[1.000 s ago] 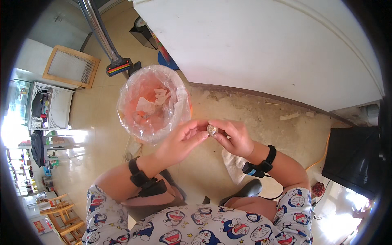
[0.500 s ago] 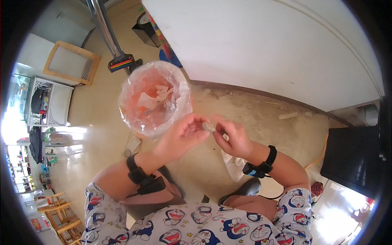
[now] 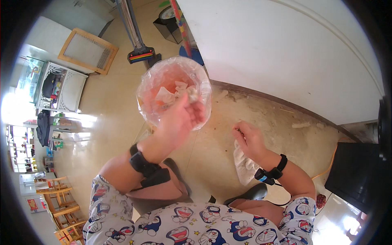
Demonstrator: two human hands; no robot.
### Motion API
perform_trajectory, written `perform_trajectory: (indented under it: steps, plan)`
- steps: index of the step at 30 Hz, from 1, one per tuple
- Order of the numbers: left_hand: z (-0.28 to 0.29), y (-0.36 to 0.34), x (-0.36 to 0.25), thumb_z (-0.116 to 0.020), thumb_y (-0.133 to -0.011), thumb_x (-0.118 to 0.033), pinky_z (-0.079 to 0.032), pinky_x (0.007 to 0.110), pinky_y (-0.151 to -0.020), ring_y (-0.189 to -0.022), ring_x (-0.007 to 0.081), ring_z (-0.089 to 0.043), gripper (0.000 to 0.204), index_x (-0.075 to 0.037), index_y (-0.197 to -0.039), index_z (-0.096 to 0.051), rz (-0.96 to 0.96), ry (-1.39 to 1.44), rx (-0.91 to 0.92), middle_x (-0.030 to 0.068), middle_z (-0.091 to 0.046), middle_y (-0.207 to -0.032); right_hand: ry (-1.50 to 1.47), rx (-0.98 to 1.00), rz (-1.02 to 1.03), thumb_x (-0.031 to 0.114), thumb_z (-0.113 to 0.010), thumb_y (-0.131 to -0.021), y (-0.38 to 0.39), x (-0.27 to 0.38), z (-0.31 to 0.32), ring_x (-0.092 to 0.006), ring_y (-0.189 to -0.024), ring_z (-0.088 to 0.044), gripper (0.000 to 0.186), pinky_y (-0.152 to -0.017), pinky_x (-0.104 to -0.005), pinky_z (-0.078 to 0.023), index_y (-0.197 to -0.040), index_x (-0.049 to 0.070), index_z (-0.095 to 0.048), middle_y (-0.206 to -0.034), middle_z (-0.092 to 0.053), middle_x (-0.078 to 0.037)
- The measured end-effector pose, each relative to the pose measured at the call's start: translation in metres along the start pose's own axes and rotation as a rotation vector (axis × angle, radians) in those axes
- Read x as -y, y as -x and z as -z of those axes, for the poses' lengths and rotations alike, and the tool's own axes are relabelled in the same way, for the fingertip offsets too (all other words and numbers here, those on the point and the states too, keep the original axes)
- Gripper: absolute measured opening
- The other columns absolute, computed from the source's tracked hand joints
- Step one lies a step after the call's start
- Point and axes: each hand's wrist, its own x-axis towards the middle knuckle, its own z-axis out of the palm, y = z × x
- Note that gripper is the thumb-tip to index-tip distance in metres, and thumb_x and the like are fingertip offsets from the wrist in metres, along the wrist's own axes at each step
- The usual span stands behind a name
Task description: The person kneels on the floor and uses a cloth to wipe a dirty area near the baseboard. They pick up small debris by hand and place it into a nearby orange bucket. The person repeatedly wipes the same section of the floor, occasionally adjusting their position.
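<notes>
My left hand [image 3: 183, 114] is over the bin, fingers loosely apart and curled; a pale crumpled scrap [image 3: 192, 94] is at its thumb tip, apparently loose. The round bin [image 3: 147, 90] has a clear plastic liner over reddish-orange walls, with crumpled white papers [image 3: 165, 95] inside. My right hand [image 3: 250, 141], right of the bin, is closed on a small dark, grainy item [image 3: 241, 132], too small to name. Below it on the floor lies a whitish cloth or bag [image 3: 243, 165].
A vacuum head [image 3: 141, 55] stands behind the bin. A white panel [image 3: 281, 57] borders the dirty floor [image 3: 277, 122]. A black box-like object [image 3: 351, 171] and yellow cable [image 3: 330, 167] are at right; wooden chairs [image 3: 61, 204] and a white cabinet [image 3: 71, 94] at left.
My hands have separated. The left moved forward into the bin's area with the pale scrap; the right moved slightly rightward. The view has shifted, so the bin appears farther right.
</notes>
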Motion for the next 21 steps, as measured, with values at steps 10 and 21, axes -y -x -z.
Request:
perform_trajectory:
  steps: [10,21]
  plan:
    - [0.017,0.006,-0.006,-0.041,-0.102,-0.038,-0.049,0.034,-0.087,-0.093,0.0171,-0.061,0.046,-0.002,-0.128,-0.051,0.256,-0.125,0.165,0.0108,-0.064,-0.113,0.067,-0.122,0.145,0.003,-0.065,-0.082,-0.007,0.001,-0.002,-0.0309,-0.081,-0.060,0.039,-0.072,-0.0389,-0.048,-0.120,0.007,-0.058,-0.088,-0.061,-0.012]
    - [-0.017,0.010,0.025,-0.045,-0.102,-0.020,-0.049,0.033,-0.096,-0.110,0.0185,-0.060,0.037,-0.003,-0.135,-0.048,0.255,-0.510,0.312,0.0096,-0.060,-0.122,-0.104,-0.101,0.278,0.010,-0.074,-0.078,-0.019,0.023,-0.011,-0.0265,-0.081,-0.064,0.049,-0.075,-0.0384,-0.050,-0.122,0.008,-0.053,-0.092,-0.065,-0.008]
